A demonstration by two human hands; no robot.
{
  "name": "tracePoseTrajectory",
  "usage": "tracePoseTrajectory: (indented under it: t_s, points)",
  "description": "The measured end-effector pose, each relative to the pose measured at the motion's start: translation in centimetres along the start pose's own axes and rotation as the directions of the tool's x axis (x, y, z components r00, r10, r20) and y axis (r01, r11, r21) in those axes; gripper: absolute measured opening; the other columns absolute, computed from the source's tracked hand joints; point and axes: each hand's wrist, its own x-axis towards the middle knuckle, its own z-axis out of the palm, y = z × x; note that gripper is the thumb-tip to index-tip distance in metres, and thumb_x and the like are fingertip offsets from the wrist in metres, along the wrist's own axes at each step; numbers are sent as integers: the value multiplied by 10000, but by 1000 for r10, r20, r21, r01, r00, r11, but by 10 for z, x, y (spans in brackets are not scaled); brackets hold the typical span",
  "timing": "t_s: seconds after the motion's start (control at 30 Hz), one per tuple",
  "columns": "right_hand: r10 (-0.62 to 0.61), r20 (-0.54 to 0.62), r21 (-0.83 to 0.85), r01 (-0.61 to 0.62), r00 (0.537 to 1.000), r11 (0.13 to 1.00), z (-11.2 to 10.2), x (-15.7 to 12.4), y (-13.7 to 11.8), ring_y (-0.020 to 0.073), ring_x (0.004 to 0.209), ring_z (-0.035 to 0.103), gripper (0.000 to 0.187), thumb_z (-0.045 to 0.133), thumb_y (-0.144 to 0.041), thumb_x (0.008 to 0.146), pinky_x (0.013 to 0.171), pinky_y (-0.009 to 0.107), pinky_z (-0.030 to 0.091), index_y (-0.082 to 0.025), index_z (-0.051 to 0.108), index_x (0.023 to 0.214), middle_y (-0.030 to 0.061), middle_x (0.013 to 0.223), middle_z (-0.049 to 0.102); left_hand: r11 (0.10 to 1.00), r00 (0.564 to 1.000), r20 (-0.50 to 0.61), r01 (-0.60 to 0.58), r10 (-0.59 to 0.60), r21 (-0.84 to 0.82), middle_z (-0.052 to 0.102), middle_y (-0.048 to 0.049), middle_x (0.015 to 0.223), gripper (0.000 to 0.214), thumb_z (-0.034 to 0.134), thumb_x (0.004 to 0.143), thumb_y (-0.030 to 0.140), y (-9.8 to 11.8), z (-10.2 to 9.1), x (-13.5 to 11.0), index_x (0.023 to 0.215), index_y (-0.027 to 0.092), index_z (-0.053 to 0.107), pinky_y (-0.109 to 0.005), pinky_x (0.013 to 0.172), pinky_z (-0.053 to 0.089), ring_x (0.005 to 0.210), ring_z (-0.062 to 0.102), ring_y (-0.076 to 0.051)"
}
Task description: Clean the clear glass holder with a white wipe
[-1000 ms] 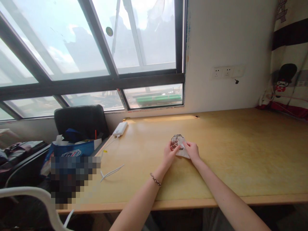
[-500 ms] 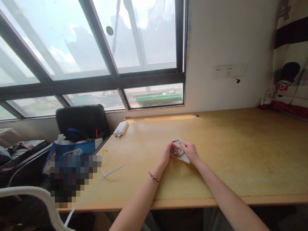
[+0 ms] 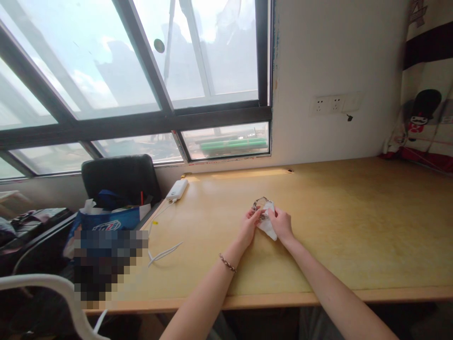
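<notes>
Holding the round thing [image 3: 261,203] in my left hand [image 3: 249,226], I have it in front of me over the near-middle part of the table [image 3: 339,217]; whether it touches the wood I cannot tell. Its upper rim shows as a thin, dark, mottled loop above my fingers, and the wood's colour shows through inside the curve. The lower part is hidden by my fingers and by a white cloth [image 3: 268,229], so its full shape stays unclear. My left thumb lies across the near side, with the fingers curled around the left edge. My right hand [image 3: 282,225] is closed on the cloth, pinching it by the thumb against the right of the round thing; a soft corner hangs down toward me.

Half a second ago the round thing faced up at me, more of its clear, ringed inside in sight, with the cloth spread behind it and reaching above the top. Now it is tipped, its rim stands higher between my hands, my left thumb has come over it, and the cloth is bunched in front on the right.
</notes>
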Motion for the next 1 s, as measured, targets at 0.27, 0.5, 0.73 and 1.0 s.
tracePoseTrajectory:
  t_s: [0.27, 0.5, 0.73, 1.0]
  points:
    - [-37, 72, -3, 37, 997, 999, 1, -4, -7, 121, 476, 473, 423, 387, -477, 735, 462, 206, 283, -150, 600, 573, 18, 494, 564, 993, 997, -21, 67, -69, -94, 620, -48, 639, 404, 534, 649, 494, 2, -7, 6, 776, 114, 593, -242, 547, 413, 566, 556, -135]
    - [-70, 137, 57, 63, 988, 996, -2, -3, -8, 89, 421, 357, 463, 341, -462, 751, 422, 209, 208, -155, 464, 427, -27, 395, 378, 990, 991, 12, 132, -132, -40, 469, 0, 369, 451, 420, 699, 514, 8, -12, 3, 554, 118, 580, -208, 426, 318, 362, 421, -84]
    - [-93, 189, 109, 73, 978, 991, 1, -2, -4, 94, 439, 364, 396, 370, -422, 728, 426, 204, 219, -158, 481, 453, -34, 407, 400, 979, 989, 36, 148, -145, -142, 536, -11, 472, 473, 417, 717, 561, 12, -13, 4, 643, 122, 577, -201, 438, 335, 414, 456, -82]
    - [108, 15, 140, -109, 994, 984, 3, 0, 1, 143, 542, 521, 398, 402, -480, 715, 482, 206, 338, -143, 609, 677, 33, 586, 601, 991, 996, 94, 21, -9, -129, 606, -90, 952, 339, 628, 662, 305, 0, -6, 5, 945, 137, 545, -209, 605, 419, 731, 566, -120]
